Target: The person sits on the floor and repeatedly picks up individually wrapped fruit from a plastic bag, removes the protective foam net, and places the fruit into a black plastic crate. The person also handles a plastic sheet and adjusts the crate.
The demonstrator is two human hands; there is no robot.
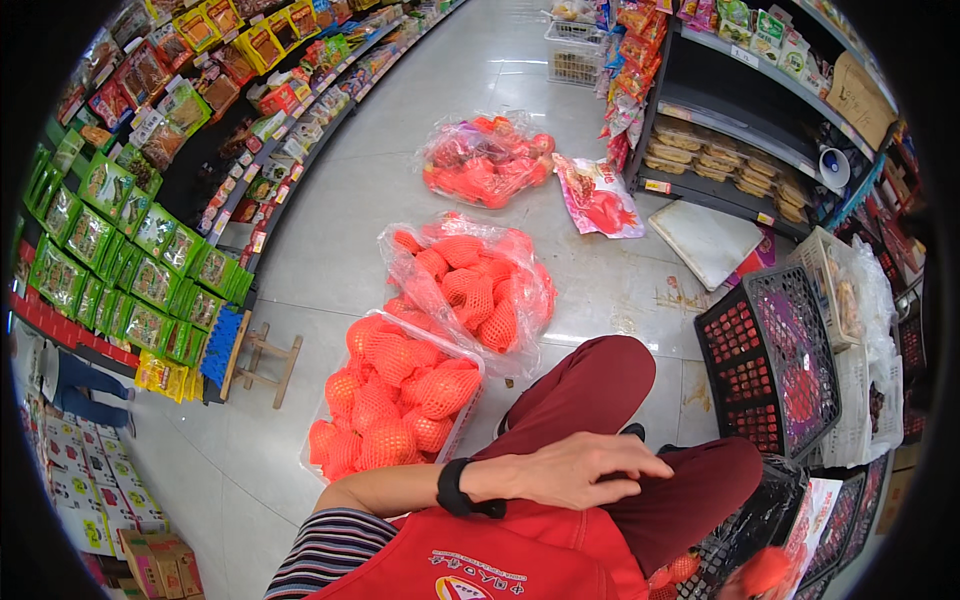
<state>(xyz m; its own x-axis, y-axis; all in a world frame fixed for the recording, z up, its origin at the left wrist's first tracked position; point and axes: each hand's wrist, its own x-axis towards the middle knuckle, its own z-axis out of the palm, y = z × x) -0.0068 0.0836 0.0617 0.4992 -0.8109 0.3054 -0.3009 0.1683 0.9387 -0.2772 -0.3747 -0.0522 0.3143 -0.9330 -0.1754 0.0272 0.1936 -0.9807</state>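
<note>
My left hand (581, 466), a black band at its wrist, hovers over my lap with loosely bent fingers and nothing in it. At the bottom right edge, my right hand (730, 591) is mostly cut off and blurred, apparently holding a round fruit in a red foam net (766, 571). Below it, more netted fruits (682, 568) lie by a black plastic crate (709, 551). Left of my legs, a white plastic crate (459, 441) is heaped with netted fruits (390, 401). Just beyond, a clear plastic bag (469, 281) holds more of them.
Farther off lies another clear bag of fruit (487, 161), beside a printed pomegranate bag (600, 196). A white board (705, 238) and an upright black crate (795, 360) stand right. Stocked shelves (300, 146) line the left; a small wooden stool (268, 360) and another person's legs (90, 386) are there.
</note>
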